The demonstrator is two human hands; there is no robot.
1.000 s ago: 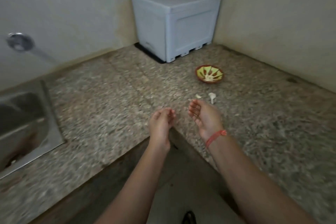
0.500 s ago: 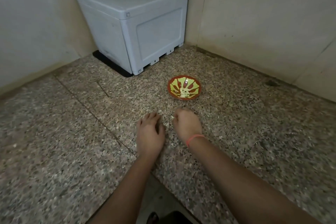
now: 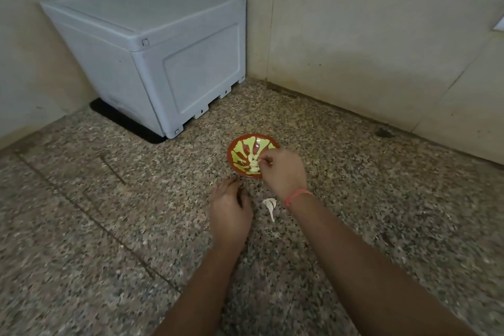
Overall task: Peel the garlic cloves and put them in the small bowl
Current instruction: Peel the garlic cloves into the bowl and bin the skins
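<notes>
Far to the left of the small bowl [image 3: 246, 148] and behind it, a pale grey plastic box [image 3: 152, 57] is set into the corner of the counter [image 3: 109, 226], well apart from the work. Just to the near left of the small bowl, the left hand [image 3: 230, 207] is laid palm down on the counter, fingers together and fairly straight, their tips close to the bowl's rim. Nothing is seen to be held by it, though whatever lies under the palm is hidden. Inside the small bowl, toward its right side, a little cluster of peeled garlic cloves [image 3: 253, 164] is gathered. Just in front of the bowl, between the two wrists, a pale garlic piece [image 3: 270, 206] with a papery tail is left on the counter; whether it is an unpeeled clove or only shed skin cannot be told. Over the bowl's right edge the right hand [image 3: 285, 174], marked by a red thread [image 3: 298, 195] at the wrist, is held with its fingers [image 3: 266, 161] curled down onto the cloves; whether one is pinched or already let go cannot be told. From here, the shallow bowl could be tipped or slid if its rim is pressed or caught by the right hand. A sticky clove might be carried out on the fingertips and dropped beside the bowl. The pale piece could be brushed aside by the right wrist.
</notes>
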